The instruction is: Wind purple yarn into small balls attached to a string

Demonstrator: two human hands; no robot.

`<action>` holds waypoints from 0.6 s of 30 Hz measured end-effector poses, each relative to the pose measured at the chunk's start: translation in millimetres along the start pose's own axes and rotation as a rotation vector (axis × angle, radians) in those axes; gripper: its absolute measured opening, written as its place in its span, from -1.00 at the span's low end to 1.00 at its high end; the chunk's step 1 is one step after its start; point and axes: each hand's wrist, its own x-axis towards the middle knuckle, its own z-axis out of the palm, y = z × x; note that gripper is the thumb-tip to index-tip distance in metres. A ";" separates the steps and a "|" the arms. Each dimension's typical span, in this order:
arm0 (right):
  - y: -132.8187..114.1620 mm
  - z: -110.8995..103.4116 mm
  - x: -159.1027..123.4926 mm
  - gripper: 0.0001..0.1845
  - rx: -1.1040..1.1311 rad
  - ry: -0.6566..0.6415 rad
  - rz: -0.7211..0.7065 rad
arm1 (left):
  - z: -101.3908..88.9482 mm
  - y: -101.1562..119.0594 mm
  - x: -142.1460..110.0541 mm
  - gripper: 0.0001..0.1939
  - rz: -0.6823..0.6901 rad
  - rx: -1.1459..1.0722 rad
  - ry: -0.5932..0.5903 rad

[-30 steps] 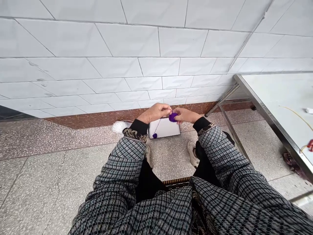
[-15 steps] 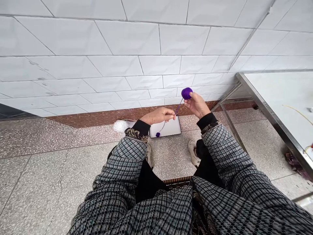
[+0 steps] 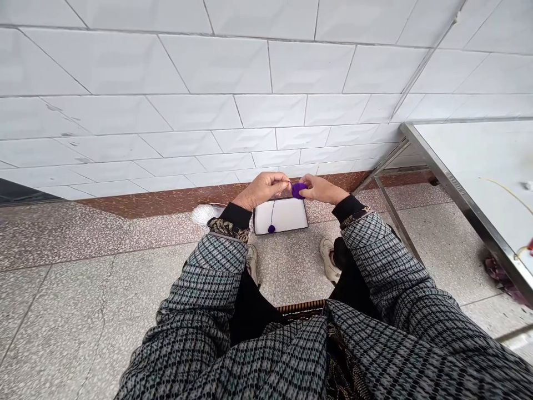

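Observation:
My right hand is closed round a small ball of purple yarn, held out in front of my knees. My left hand sits close beside it, its fingertips pinched on the purple strand that comes off the ball. The strand hangs down to a smaller purple ball dangling over a white box on the floor. Both sleeves are of a grey checked cloth.
A steel table stands at the right, with a yellow thread and a bit of red on its top. A white bundle lies on the floor by the tiled wall. My shoes rest on the speckled floor.
My right hand had lifted the purple ball up and to the right, stretching the strand. It has now come back down beside my left hand. The small ball still hangs below.

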 end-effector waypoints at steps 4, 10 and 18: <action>-9.6 0.7 -9.3 -0.75 0.155 -0.255 -0.037 | -3.7 -5.3 3.6 -0.84 -0.023 0.085 0.076; -20.5 -2.3 -16.3 -0.66 0.664 -0.232 -0.152 | 1.1 -15.3 9.6 -0.82 -0.138 0.196 0.068; 0.9 -5.5 9.9 -0.55 0.529 0.422 -0.090 | 11.1 -5.7 7.1 -0.79 0.014 0.272 -0.351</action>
